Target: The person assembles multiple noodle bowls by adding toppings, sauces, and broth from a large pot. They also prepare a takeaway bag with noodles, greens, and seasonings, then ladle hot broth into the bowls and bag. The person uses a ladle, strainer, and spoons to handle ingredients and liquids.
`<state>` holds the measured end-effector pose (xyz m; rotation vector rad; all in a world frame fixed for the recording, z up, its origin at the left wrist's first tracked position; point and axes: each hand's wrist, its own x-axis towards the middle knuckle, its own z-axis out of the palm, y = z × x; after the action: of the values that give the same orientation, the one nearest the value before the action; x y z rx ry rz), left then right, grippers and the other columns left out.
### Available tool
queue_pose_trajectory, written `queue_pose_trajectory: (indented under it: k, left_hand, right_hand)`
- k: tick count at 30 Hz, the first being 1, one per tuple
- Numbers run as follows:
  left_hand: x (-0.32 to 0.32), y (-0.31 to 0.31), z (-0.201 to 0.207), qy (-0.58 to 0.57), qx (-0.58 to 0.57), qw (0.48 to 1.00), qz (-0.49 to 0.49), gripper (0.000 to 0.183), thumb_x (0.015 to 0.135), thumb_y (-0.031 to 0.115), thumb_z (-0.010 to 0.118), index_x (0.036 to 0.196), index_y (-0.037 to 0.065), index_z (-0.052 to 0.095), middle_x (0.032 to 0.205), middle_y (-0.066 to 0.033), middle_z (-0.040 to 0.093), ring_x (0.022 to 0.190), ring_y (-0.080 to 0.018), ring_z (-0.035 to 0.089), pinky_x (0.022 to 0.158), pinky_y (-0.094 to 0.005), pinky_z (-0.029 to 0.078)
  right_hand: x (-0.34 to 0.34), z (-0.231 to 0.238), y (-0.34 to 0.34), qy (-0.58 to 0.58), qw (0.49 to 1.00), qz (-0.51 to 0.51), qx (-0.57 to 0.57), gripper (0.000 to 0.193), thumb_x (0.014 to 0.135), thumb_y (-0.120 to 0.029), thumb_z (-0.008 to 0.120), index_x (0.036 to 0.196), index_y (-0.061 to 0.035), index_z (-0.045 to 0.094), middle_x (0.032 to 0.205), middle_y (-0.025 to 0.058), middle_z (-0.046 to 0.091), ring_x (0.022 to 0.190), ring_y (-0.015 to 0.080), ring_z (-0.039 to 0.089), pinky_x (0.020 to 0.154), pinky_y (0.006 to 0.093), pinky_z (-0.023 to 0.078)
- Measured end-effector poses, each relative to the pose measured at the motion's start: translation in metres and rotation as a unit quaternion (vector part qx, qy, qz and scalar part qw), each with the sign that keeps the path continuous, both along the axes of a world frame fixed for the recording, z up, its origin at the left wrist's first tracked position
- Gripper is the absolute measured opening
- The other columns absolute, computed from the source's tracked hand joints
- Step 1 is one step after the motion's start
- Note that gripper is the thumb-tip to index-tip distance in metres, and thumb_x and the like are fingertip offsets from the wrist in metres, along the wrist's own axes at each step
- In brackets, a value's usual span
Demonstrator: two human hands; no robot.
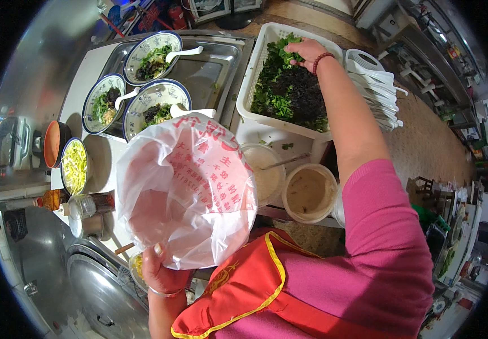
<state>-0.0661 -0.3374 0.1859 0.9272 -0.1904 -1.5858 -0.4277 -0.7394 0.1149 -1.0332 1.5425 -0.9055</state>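
Note:
My left hand point(163, 270) grips the near edge of a bowl lined with a white plastic bag point(198, 198) with red print. The bag covers the bowl, and its inside shows no food. My right hand point(306, 52) reaches to the far end of a white plastic basket point(280, 121), its fingers closed around chopped greens point(292, 44). More chopped greens point(266, 93) and a dark shredded ingredient point(306, 93) fill the basket, side by side.
Three patterned bowls of food with white spoons point(153, 56) stand around a metal tray point(215, 62). Shredded yellow-green vegetable fills another bowl point(74, 166). Two tubs point(310, 192) stand below the basket; stacked white spoons point(373, 93) lie right of it. A large metal lid point(103, 294) is lower left.

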Motion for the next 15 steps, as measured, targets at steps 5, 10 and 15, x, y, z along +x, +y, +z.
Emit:
queue_pose_trajectory:
  k: [5,10,15]
  left_hand:
    - [-0.014,-0.015,-0.014,0.015,0.024,0.999,-0.02,0.053,0.087,0.03,0.051,0.134,0.006,0.045,0.129,-0.0148,0.055,0.119,-0.0343,0.053,0.104,-0.0519,0.038]
    - [-0.043,-0.036,-0.012,-0.007,-0.015,0.997,-0.078,0.049,0.089,0.023,0.05,0.133,0.002,0.043,0.127,-0.0154,0.056,0.116,-0.0329,0.054,0.103,-0.0488,0.04]
    - [-0.066,-0.045,-0.014,0.053,-0.055,0.989,-0.127,0.052,0.088,0.021,0.053,0.135,0.002,0.041,0.127,-0.0149,0.055,0.116,-0.0311,0.055,0.103,-0.048,0.041]
  right_hand:
    - [-0.002,0.04,0.039,-0.114,0.992,-0.027,-0.054,0.036,0.08,-0.007,0.072,0.111,-0.0029,0.054,0.105,0.0086,0.058,0.096,0.019,0.055,0.064,0.0345,0.052]
    - [0.012,0.113,0.119,-0.124,0.974,0.137,-0.128,0.025,0.082,-0.012,0.07,0.104,-0.0042,0.061,0.092,0.0042,0.065,0.085,0.0129,0.061,0.061,0.0289,0.051]
    - [0.071,0.137,0.225,-0.002,0.922,0.331,-0.203,0.032,0.081,-0.017,0.07,0.108,-0.0043,0.06,0.089,0.0097,0.067,0.082,0.0179,0.065,0.062,0.031,0.053]
